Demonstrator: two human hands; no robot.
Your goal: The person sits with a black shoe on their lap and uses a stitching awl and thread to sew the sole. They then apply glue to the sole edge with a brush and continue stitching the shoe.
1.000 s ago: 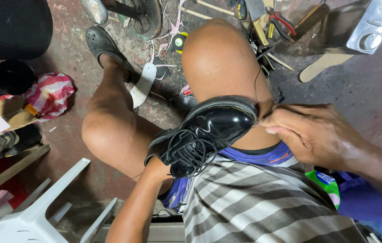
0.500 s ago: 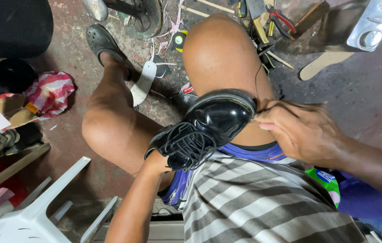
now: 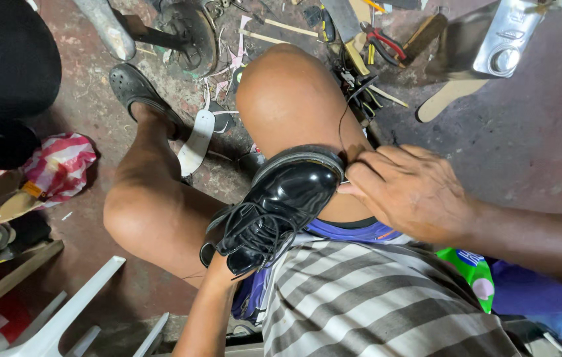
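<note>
Red-and-white plastic bag (image 3: 59, 168): on floor, far left. White shoe insole (image 3: 196, 142): on floor between the legs. Left hand: inside the shoe, fingers hidden, state cannot be told. Black glossy lace-up shoe (image 3: 281, 205): resting on right thigh, toe toward knee. Right hand (image 3: 408, 192): fingers pinched together at the sole edge, near a dark thread (image 3: 341, 125).

Soft, even light falls from above, bright on the bare knee (image 3: 291, 92) and throwing white glare streaks across the glossy black shoe (image 3: 287, 198). Shadows stay short and faint. Focus is crisp at the centre; the corners (top left especially) go dim, and edges bend slightly from the wide lens.
</note>
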